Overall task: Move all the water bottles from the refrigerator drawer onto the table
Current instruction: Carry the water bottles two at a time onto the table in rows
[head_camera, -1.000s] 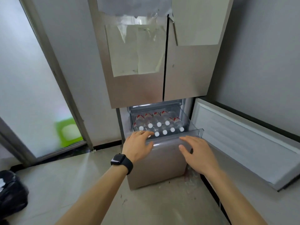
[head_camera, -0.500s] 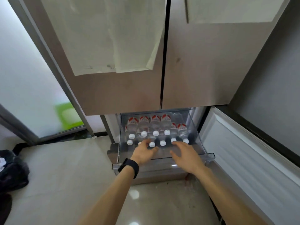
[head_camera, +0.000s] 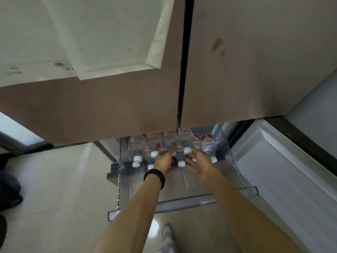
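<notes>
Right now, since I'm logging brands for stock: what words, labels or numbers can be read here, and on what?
Red-and-white labels on the clear plastic water bottles: red marks, too blurred to read.
White paper sheet on the brown refrigerator door: small dark print, too blurred to read.
Nothing legible anywhere else.

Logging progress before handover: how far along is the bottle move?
Done: the drawer is pulled out. In hand: the left hand touches a middle bottle, grip unclear; the right hand hovers open beside it. Left: all the visible water bottles lie in the drawer, none lifted; no table is in view.
</notes>
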A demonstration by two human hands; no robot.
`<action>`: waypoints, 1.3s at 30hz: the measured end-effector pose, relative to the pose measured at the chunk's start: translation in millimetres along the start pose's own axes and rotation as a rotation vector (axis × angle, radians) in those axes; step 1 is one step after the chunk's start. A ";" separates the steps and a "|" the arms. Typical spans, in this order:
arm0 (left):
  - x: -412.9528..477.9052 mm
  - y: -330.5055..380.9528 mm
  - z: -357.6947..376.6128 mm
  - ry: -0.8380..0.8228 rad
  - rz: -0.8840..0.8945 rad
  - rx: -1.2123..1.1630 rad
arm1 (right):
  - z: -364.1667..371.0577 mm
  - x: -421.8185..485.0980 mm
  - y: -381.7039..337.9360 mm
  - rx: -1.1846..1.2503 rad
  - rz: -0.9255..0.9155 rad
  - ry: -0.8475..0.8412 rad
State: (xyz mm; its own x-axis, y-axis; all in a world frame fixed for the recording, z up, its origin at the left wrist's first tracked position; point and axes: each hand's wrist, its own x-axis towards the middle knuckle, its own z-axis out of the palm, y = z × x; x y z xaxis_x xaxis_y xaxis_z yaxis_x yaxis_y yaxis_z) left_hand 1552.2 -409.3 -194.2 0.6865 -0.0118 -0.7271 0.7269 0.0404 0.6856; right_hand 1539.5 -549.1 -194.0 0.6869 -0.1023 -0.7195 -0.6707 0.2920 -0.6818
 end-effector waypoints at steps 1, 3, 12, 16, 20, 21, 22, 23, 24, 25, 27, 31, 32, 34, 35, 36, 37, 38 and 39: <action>1.6 1.5 3.4 -0.007 -0.008 -0.032 | 1.6 4.9 -2.8 0.030 0.013 -0.009; 4.7 4.1 8.7 0.000 -0.017 -0.073 | 4.2 11.9 -8.9 0.033 0.018 -0.018; -9.8 -5.0 9.5 0.022 0.066 0.004 | -14.1 7.8 -19.8 0.049 0.093 -0.114; -42.9 -9.3 1.2 0.036 0.079 0.260 | -33.7 -27.4 -17.9 -0.173 0.018 -0.155; -76.2 -7.5 -15.0 0.152 0.200 0.694 | -62.9 -54.3 -11.8 -0.603 -0.232 0.041; -85.9 -4.9 -19.6 0.186 0.233 0.810 | -71.4 -60.9 -13.1 -0.754 -0.316 0.091; -94.8 -1.7 -25.1 0.234 0.263 0.916 | -79.3 -68.7 -16.1 -0.882 -0.391 0.131; -103.2 2.4 -31.2 0.296 0.300 1.012 | -85.9 -76.5 -20.7 -0.967 -0.466 0.158; -110.9 8.3 -36.1 0.363 0.347 1.103 | -90.0 -84.2 -27.5 -1.022 -0.530 0.167; -118.3 14.6 -39.1 0.422 0.402 1.185 | -92.8 -90.9 -34.8 -1.081 -0.591 0.169; -131.1 27.5 -37.8 0.475 0.526 1.300 | -92.2 -101.4 -48.8 -1.238 -0.710 0.160; -134.4 44.3 -25.1 0.374 0.658 1.411 | -82.2 -110.5 -58.4 -1.449 -0.839 0.063; -133.7 46.4 -21.6 0.335 0.667 1.425 | -79.5 -111.5 -58.1 -1.476 -0.833 0.032; -129.1 47.6 -17.2 0.267 0.672 1.420 | -72.4 -114.5 -58.0 -1.531 -0.832 -0.012; -127.0 47.7 -16.0 0.244 0.671 1.410 | -69.5 -114.6 -57.6 -1.555 -0.835 -0.030; -125.4 46.8 -15.6 0.225 0.665 1.398 | -67.1 -114.5 -56.4 -1.574 -0.835 -0.047; -124.0 45.8 -16.2 0.211 0.659 1.389 | -65.1 -113.5 -54.8 -1.591 -0.831 -0.064; -122.3 44.5 -17.7 0.200 0.657 1.384 | -63.2 -112.1 -53.0 -1.610 -0.828 -0.079; -120.5 42.3 -19.2 0.190 0.660 1.383 | -61.6 -111.3 -51.0 -1.631 -0.829 -0.094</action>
State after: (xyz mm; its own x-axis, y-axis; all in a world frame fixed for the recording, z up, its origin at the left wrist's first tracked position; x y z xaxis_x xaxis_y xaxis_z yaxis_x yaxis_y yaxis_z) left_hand 1499.8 -387.0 -78.3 0.9480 -0.2374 -0.2119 -0.1693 -0.9401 0.2959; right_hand 1480.0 -611.2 -87.2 0.9179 0.3430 -0.1995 0.2785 -0.9150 -0.2920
